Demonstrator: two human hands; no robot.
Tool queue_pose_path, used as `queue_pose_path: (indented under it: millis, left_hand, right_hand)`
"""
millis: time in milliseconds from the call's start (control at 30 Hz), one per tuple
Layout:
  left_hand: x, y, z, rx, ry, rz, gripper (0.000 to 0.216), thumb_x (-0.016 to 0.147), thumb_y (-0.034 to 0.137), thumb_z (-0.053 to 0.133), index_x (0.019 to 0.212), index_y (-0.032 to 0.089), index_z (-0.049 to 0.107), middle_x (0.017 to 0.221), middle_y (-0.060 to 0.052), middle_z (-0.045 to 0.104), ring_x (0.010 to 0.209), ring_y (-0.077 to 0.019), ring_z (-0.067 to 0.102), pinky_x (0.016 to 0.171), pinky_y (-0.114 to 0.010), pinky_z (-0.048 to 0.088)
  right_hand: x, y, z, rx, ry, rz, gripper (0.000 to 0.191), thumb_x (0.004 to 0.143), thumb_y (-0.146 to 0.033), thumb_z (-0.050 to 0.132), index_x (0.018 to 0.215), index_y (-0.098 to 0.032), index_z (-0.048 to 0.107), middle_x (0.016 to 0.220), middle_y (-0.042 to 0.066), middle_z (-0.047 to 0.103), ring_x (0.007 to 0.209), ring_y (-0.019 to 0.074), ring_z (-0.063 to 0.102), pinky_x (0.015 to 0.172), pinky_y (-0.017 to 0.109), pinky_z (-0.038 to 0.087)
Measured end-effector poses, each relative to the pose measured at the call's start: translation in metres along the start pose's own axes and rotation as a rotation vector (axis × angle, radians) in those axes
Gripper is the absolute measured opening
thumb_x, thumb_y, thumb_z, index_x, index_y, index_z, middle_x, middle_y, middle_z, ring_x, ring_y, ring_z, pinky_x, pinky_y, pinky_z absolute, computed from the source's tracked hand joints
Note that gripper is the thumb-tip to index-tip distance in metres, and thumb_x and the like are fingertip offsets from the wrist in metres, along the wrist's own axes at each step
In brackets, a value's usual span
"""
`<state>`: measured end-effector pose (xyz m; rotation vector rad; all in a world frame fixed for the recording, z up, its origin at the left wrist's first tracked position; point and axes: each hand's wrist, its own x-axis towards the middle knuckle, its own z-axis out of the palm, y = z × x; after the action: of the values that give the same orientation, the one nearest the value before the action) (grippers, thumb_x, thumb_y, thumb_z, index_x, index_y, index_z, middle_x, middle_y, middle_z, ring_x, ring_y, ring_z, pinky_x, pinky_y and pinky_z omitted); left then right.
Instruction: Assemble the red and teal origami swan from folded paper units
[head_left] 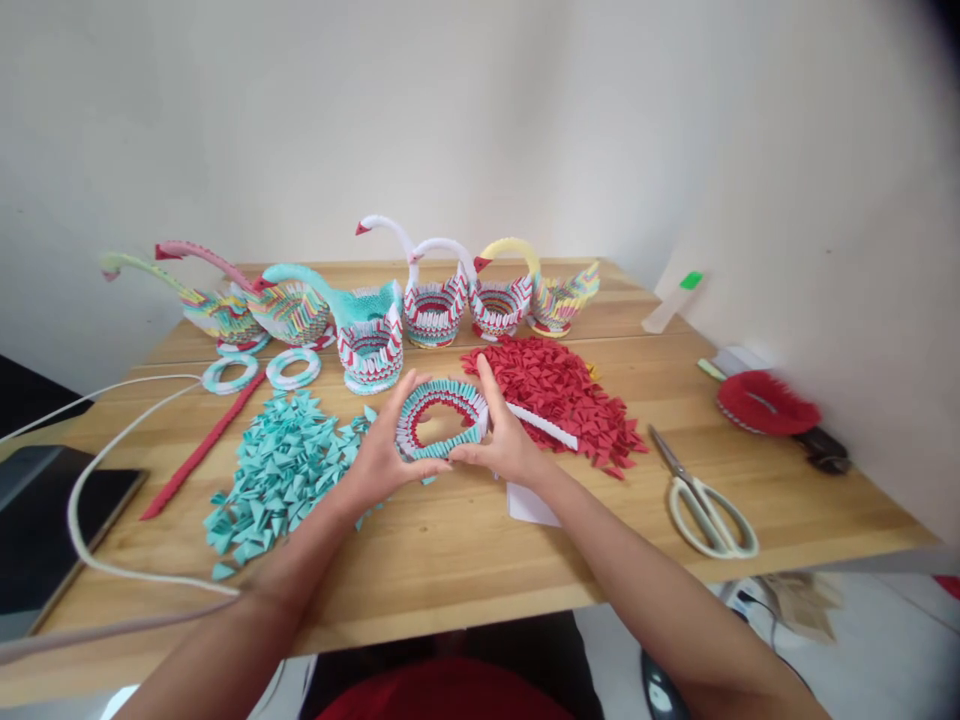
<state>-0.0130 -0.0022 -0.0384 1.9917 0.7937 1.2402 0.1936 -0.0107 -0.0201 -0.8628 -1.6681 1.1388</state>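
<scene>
Between my two hands is a folded-paper ring (409, 410) with teal, white and red rows, tilted so its open middle faces me. My left hand (381, 448) grips its left side, thumb along the lower rim. On the opposite side my right hand (504, 440) grips it, its thumb close to the left one. Teal folded paper pieces (281, 470) lie in a heap left of my hands. A heap of red folded paper pieces (562, 395) spreads out to the right. Beside my right hand lies a white paper strip (546, 425).
Several folded-paper swans (371, 345) line the table's back. Two teal-white rings (294, 369) and a long red strip (202, 447) lie left. Scissors (705, 505) and a red paper ring (769, 403) are at right. A white cable (82, 520) crosses near a dark tablet (64, 535).
</scene>
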Motion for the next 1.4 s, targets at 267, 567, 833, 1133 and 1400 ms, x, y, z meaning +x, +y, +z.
queue_pose_path:
  millis: [267, 567, 833, 1133, 1400]
  left_hand:
    - [0.0, -0.001, 0.003, -0.019, 0.026, -0.031, 0.104, 0.072, 0.044, 0.081, 0.153, 0.03, 0.019, 0.149, -0.017, 0.04, 0.13, -0.0352, 0.05, 0.102, -0.052, 0.05]
    - [0.003, 0.008, -0.002, -0.198, 0.086, -0.098, 0.114, 0.069, 0.05, 0.081, 0.155, 0.033, 0.008, 0.147, -0.017, 0.041, 0.123, -0.0322, 0.055, 0.093, -0.046, 0.057]
    - [0.001, 0.006, 0.001, -0.174, 0.05, -0.072, 0.114, 0.07, 0.045, 0.082, 0.155, 0.034, 0.007, 0.149, -0.016, 0.037, 0.13, -0.0347, 0.049, 0.101, -0.051, 0.051]
    - [0.002, 0.013, 0.004, -0.116, 0.044, -0.054, 0.109, 0.075, 0.048, 0.077, 0.155, 0.032, 0.004, 0.147, -0.017, 0.041, 0.131, -0.0331, 0.049, 0.105, -0.05, 0.046]
    - [0.0, 0.011, 0.001, -0.225, 0.025, -0.032, 0.126, 0.062, 0.052, 0.084, 0.155, 0.034, 0.001, 0.156, -0.018, 0.026, 0.14, -0.0376, 0.035, 0.11, -0.055, 0.039]
  right_hand:
    - [0.001, 0.002, 0.0, 0.0, 0.014, 0.001, 0.131, 0.064, -0.065, 0.079, 0.156, -0.029, -0.008, 0.152, 0.016, 0.036, 0.137, 0.0312, 0.043, 0.115, 0.051, 0.032]
    - [-0.001, 0.001, -0.002, 0.14, -0.037, 0.039, 0.136, 0.064, -0.06, 0.082, 0.153, -0.033, -0.018, 0.158, 0.012, 0.028, 0.139, 0.0292, 0.041, 0.112, 0.048, 0.038]
    - [-0.002, 0.003, -0.003, 0.105, -0.077, 0.035, 0.128, 0.067, -0.055, 0.082, 0.156, -0.03, -0.007, 0.159, 0.013, 0.028, 0.141, 0.029, 0.037, 0.115, 0.048, 0.032]
    - [-0.003, 0.002, -0.002, 0.079, -0.067, -0.005, 0.115, 0.072, -0.05, 0.079, 0.157, -0.029, 0.003, 0.158, 0.012, 0.027, 0.137, 0.0291, 0.042, 0.112, 0.046, 0.037]
    - [-0.002, 0.007, -0.008, 0.122, 0.028, 0.051, 0.11, 0.074, -0.05, 0.079, 0.156, -0.03, 0.01, 0.155, 0.01, 0.036, 0.138, 0.0301, 0.041, 0.115, 0.051, 0.03]
